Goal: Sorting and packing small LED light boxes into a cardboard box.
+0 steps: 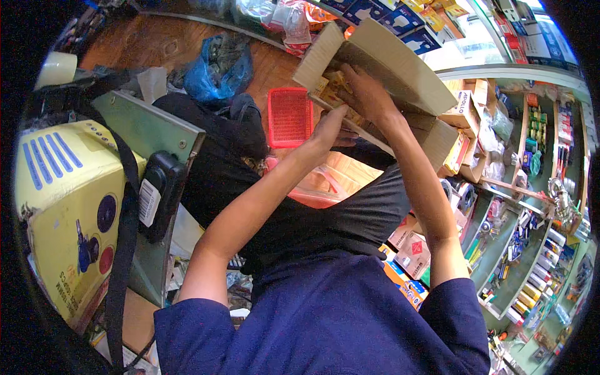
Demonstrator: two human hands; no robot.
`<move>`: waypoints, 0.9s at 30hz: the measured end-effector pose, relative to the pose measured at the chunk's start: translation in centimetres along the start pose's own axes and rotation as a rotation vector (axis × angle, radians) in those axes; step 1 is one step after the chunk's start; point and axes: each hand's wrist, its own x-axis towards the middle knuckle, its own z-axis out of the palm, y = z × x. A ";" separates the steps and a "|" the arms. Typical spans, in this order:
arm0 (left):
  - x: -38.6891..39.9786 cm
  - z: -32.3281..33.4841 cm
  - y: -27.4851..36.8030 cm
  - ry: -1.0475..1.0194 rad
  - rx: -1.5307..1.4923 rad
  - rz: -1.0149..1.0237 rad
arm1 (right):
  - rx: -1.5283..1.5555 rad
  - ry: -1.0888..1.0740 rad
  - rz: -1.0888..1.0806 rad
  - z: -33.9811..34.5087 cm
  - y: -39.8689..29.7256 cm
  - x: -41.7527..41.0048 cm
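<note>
An open cardboard box [398, 70], its flaps spread, sits tilted before me above my knees. My left hand [330, 129] grips the box's near left edge, thumb towards the top and fingers lower down the side. Inside the box, my right hand [365, 91] reaches down with bent fingers over small yellow packets [336, 86]. Whether it holds one of these packets is hidden by the hand itself. A red plastic basket [290, 117] stands on the floor just left of my left hand. Between my legs is a pinkish-red plastic item [323, 187], partly covered by my left forearm.
A blue plastic bag [218, 70] lies on the wooden floor [187, 40]. At left stand a yellow carton [75, 197] and a green metal panel [154, 117] with a black device [161, 194]. Stocked shelves [529, 187] and cartons [461, 110] crowd the right side.
</note>
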 end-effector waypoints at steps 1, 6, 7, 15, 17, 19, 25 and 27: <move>-0.1 0.1 0.1 -0.008 -0.016 0.009 | 0.021 0.016 0.049 -0.2 0.4 -0.5; -0.2 0.1 0.4 0.082 -0.002 -0.019 | -0.125 -0.056 0.270 -3.5 2.5 -4.7; -0.1 0.1 0.4 0.108 0.043 -0.006 | -0.173 -0.058 0.238 -4.0 3.0 -5.4; 0.2 0.1 0.5 0.141 0.089 0.011 | -0.554 -0.185 0.065 0.2 6.9 -6.8; 0.0 0.2 0.6 0.158 0.068 0.010 | -0.577 -0.219 0.085 1.7 7.0 -7.2; 0.0 0.2 0.6 0.194 0.053 0.008 | -0.612 -0.313 0.168 2.7 6.5 -7.3; 0.3 -0.1 0.7 0.157 -0.041 -0.003 | -0.324 -0.042 0.201 1.5 4.3 -8.1; 0.4 0.0 0.5 0.145 -0.010 0.006 | -0.292 -0.018 0.185 0.7 4.0 -8.1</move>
